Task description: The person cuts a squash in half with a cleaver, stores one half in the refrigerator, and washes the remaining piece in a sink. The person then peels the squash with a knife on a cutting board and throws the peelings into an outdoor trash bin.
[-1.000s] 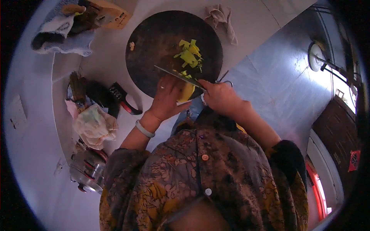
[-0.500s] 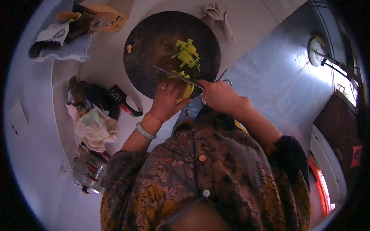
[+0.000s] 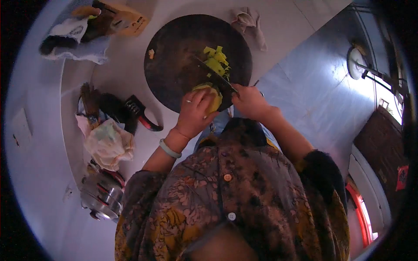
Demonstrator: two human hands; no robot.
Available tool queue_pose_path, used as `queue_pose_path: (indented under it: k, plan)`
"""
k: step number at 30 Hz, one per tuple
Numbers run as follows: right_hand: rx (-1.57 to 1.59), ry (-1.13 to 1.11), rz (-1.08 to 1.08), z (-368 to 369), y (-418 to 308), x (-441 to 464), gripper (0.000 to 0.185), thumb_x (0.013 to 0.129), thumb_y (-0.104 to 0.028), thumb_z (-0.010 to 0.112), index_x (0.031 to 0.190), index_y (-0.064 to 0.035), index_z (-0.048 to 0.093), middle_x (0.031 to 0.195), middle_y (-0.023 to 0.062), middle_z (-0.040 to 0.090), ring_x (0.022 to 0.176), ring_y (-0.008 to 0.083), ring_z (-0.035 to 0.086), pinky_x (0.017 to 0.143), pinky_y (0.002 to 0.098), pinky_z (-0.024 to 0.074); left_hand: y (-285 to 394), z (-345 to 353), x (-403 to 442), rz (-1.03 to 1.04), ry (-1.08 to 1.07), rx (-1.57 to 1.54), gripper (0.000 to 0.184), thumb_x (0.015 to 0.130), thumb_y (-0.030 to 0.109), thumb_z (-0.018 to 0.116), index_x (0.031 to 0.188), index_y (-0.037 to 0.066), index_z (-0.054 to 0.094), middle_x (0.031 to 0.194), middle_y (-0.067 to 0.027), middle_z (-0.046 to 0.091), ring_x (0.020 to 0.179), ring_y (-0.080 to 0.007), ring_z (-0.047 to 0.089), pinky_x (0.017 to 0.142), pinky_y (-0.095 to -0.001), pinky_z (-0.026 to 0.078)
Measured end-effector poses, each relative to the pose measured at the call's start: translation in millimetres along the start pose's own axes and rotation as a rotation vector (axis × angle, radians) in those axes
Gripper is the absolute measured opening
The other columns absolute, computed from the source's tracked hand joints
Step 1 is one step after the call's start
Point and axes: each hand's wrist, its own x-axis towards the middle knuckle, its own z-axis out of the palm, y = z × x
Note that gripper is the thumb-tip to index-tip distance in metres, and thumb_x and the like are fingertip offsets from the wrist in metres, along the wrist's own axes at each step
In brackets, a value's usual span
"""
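Note:
On the near part of the round dark board (image 3: 174,56), my left hand (image 3: 196,108) has its fingers wrapped over a yellow-green vegetable (image 3: 214,98). My right hand (image 3: 251,103) grips the handle of a knife (image 3: 217,75). Its thin blade slants up and left across the board, between the held vegetable and a small pile of yellow-green cut pieces (image 3: 215,61). A small pale bit (image 3: 151,54) lies near the board's left edge.
A crumpled cloth (image 3: 249,24) lies beyond the board's right side. To the left are a black and red tool (image 3: 143,114), a pale bag (image 3: 111,141) and a metal pot (image 3: 101,194). A cardboard box (image 3: 130,21) stands at the upper left.
The knife has moved off the held vegetable, up and to the right, beside the cut pieces. My left hand still holds the vegetable, more of which now shows.

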Motion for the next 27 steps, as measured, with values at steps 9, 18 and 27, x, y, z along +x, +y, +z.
queue_pose_path:
  k: [9, 18, 27]
  plan:
    - [-0.213, -0.134, -0.014, 6, -6, -13, 0.041, 0.089, -0.018, 0.047, 0.127, -0.0043, 0.055, 0.088, 0.0271, 0.066, 0.086, 0.0443, 0.065, 0.079, 0.0527, 0.0509, 9, 17, -1, -0.234, 0.146, -0.025, 0.091, 0.062, 0.029, 0.085, 0.135, 0.001, 0.039, 0.132, -0.0251, 0.043, 0.119, -0.0438, 0.045, 0.101, -0.0504, 0.039]
    - [-0.255, -0.173, 0.035, 1, -11, -2, 0.041, 0.089, -0.017, 0.048, 0.127, -0.0041, 0.053, 0.089, 0.0256, 0.067, 0.084, 0.0440, 0.065, 0.078, 0.0531, 0.0510, -12, -5, -4, -0.309, -0.013, 0.030, 0.086, 0.063, 0.024, 0.083, 0.134, -0.001, 0.039, 0.129, -0.0242, 0.046, 0.120, -0.0415, 0.046, 0.103, -0.0493, 0.038]
    - [-0.308, -0.004, -0.004, -22, -7, 1, 0.038, 0.091, -0.024, 0.054, 0.124, -0.0047, 0.053, 0.086, 0.0235, 0.068, 0.082, 0.0423, 0.065, 0.074, 0.0527, 0.0515, -7, -59, 1, -0.224, 0.185, 0.034, 0.066, 0.072, 0.018, 0.078, 0.128, 0.001, 0.049, 0.128, -0.0200, 0.052, 0.118, -0.0382, 0.051, 0.101, -0.0466, 0.040]
